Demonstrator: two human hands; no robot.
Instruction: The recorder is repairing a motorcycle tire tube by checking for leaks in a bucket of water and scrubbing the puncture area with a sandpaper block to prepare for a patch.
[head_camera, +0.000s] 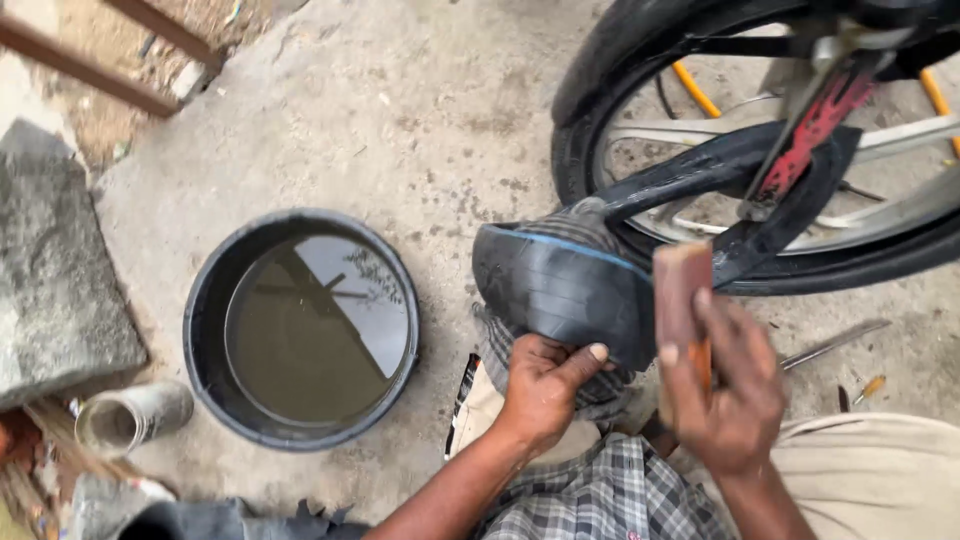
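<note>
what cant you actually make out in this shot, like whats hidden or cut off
Head view only:
- Inner tube: the spot under the reddish block is covered by the block and the right hand.
- Wheel: cut off by the top and right edges.
- Left hand: its fingertips are tucked behind the tube.
- Basin: reflections on the water hide its bottom.
- Small tools on the ground at right: too small to identify.

Soft, even daylight illuminates the scene; shadows on the concrete floor (420, 120) are faint. The water in the black basin (300, 330) mirrors bright sky and dark beams. The right hand (725, 390) shows slight motion blur. Frame edges curve mildly.
</note>
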